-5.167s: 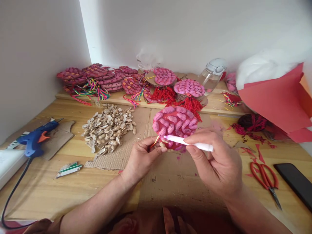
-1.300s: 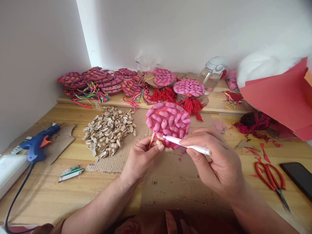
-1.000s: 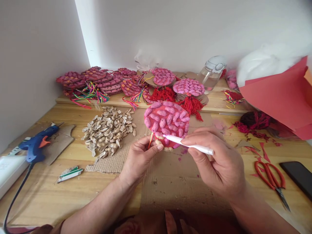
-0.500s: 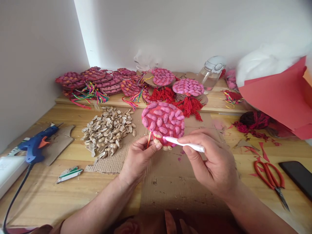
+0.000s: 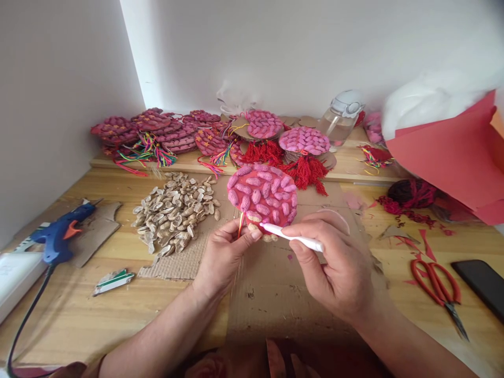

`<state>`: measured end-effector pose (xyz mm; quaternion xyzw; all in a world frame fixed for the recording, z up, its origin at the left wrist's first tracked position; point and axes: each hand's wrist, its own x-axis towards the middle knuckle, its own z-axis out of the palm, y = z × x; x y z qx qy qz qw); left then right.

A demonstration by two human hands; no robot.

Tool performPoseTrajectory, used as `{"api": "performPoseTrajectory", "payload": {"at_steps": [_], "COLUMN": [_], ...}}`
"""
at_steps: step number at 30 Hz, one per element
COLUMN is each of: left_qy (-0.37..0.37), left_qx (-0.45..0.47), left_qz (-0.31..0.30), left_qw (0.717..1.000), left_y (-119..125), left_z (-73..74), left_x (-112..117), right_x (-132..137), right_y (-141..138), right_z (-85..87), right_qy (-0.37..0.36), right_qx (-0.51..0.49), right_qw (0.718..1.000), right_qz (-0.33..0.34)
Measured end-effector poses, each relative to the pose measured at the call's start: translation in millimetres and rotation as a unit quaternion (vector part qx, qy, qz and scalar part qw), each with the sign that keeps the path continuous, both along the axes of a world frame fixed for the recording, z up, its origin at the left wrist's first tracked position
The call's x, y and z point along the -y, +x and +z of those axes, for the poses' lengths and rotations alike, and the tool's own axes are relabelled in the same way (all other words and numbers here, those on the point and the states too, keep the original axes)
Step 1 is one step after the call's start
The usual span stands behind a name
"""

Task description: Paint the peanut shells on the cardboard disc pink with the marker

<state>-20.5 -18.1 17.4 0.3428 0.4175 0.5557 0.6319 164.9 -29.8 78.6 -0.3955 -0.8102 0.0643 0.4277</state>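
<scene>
My left hand (image 5: 226,249) pinches the lower edge of a round red disc (image 5: 263,195) covered with peanut shells. Most of its shells are pink; a few along the lower edge keep their natural tan. A thin red and yellow cord hangs by my left fingers. Between the thumb and fingers of my right hand (image 5: 334,257) is a white marker (image 5: 293,237), its pink tip at the shells near my left thumb. Beneath both hands lies a flat cardboard sheet (image 5: 275,299).
Loose peanut shells (image 5: 177,210) are heaped left of centre. A blue glue gun (image 5: 59,236) lies farther left, red-handled scissors (image 5: 437,283) and a black phone (image 5: 482,286) at right. Finished-looking discs (image 5: 305,140) with tassels and a bottle (image 5: 342,118) line the back ledge.
My right hand has shifted slightly left with the marker, bringing its tip from the right closer to the tan shells by my left thumb. The disc has barely moved.
</scene>
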Motion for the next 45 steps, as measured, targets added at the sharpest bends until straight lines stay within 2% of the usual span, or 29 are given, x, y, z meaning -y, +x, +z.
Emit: {"api": "performPoseTrajectory", "payload": {"at_steps": [5, 12, 21, 36, 41, 45], "left_qy": [-0.015, -0.018, -0.009, 0.009, 0.011, 0.007], "left_qx": [-0.001, 0.018, -0.031, -0.062, -0.05, -0.035], "left_qz": [-0.001, 0.004, -0.022, -0.033, -0.025, -0.014], "left_qw": [1.0, 1.0, 0.999, 0.998, 0.998, 0.999], "left_y": [0, 1, -3, -7, -6, -5], "left_z": [1.2, 0.8, -9.6, -8.3, -9.2, -7.2], "left_x": [0, -1, -1, -1, -1, -2], "right_x": [1, -1, -4, -8, -8, -6], "right_y": [2, 0, 0, 7, 10, 11], "right_z": [-1.9, -8.8, -5.3, -2.5, -1.9, 0.6], "right_qy": [0.006, 0.01, 0.006, 0.01, 0.013, 0.012], "right_qx": [-0.003, -0.001, 0.005, 0.053, 0.05, 0.032], "right_qw": [1.0, 1.0, 1.0, 0.997, 0.999, 0.999], "right_qz": [-0.014, 0.01, 0.015, 0.047, 0.017, 0.024]}}
